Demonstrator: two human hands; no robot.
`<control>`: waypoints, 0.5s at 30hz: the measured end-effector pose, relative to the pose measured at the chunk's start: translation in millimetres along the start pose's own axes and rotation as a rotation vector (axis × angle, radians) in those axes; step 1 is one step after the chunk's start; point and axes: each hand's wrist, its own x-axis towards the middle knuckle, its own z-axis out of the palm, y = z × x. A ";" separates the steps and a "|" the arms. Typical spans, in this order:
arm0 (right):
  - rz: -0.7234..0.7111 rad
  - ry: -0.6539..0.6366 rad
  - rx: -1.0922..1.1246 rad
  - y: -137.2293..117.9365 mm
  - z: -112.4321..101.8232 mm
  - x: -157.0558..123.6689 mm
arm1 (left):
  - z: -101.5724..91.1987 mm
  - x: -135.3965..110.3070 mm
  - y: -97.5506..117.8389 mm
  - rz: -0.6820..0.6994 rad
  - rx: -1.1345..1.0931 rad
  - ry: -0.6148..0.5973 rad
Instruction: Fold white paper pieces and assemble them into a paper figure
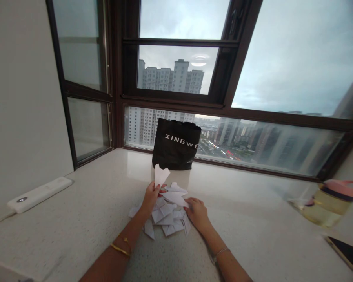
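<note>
My left hand (151, 195) pinches a folded white paper (161, 175) by its lower end, and the piece points upward with a notched top edge. Another folded paper (175, 193), shaped like a paper plane with spread wings, lies above a heap. Its right tip is between the thumb and curled fingers of my right hand (197, 211). Below and between both hands sits the heap of folded white papers (164, 216), several pieces overlapping on the pale speckled counter (106, 203). My left forearm hides part of the heap's left side.
A black bag (176, 147) with white lettering stands upright behind the papers, near the window. To the left lies a white power strip (41, 194) with a cord. On the right are a yellowish bottle with a pink lid (329, 203) and a dark phone-like slab (348, 254).
</note>
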 end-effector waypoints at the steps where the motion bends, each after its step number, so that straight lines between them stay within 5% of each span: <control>1: 0.011 0.009 0.002 -0.8 -1.1 -0.3 | -0.7 -0.1 0.0 -0.015 -0.034 0.009; 11: -0.008 0.036 0.106 -3.0 -9.7 -1.1 | -5.5 -0.5 1.5 -0.076 -0.257 0.090; 15: 0.126 -0.066 0.095 -6.6 -20.3 20.1 | -6.4 4.3 -3.1 -0.046 -0.280 0.124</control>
